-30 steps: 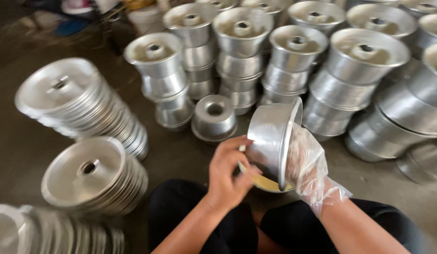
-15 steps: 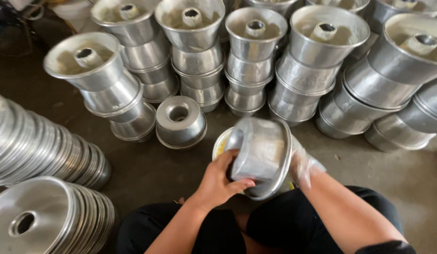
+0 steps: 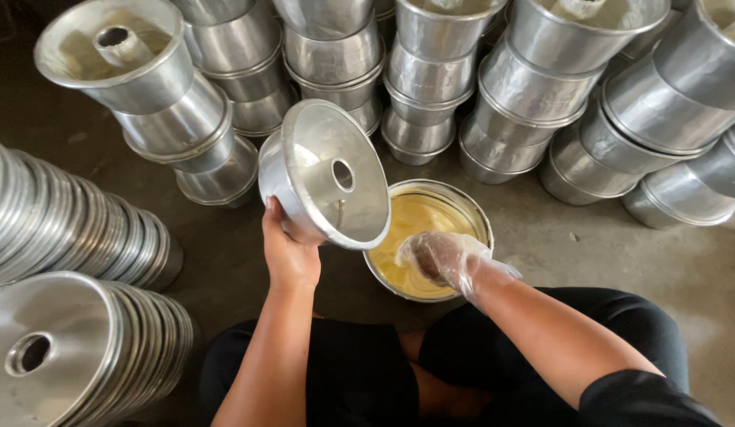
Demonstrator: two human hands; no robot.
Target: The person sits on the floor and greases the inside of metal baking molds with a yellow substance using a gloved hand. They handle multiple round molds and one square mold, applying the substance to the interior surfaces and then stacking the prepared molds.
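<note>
Soft daylight falls from above; the stacked silver aluminium tube pans (image 3: 431, 87) show mild glare, the grey concrete floor (image 3: 573, 237) lies dim, focus sharp.

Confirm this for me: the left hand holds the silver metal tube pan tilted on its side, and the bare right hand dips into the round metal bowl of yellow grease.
Not quite. The right hand is not bare: it wears a clear plastic glove, as the head view shows. The rest stands: the left hand holds the silver metal tube pan tilted on its side, and the gloved hand dips into the round metal bowl of yellow grease.
</note>
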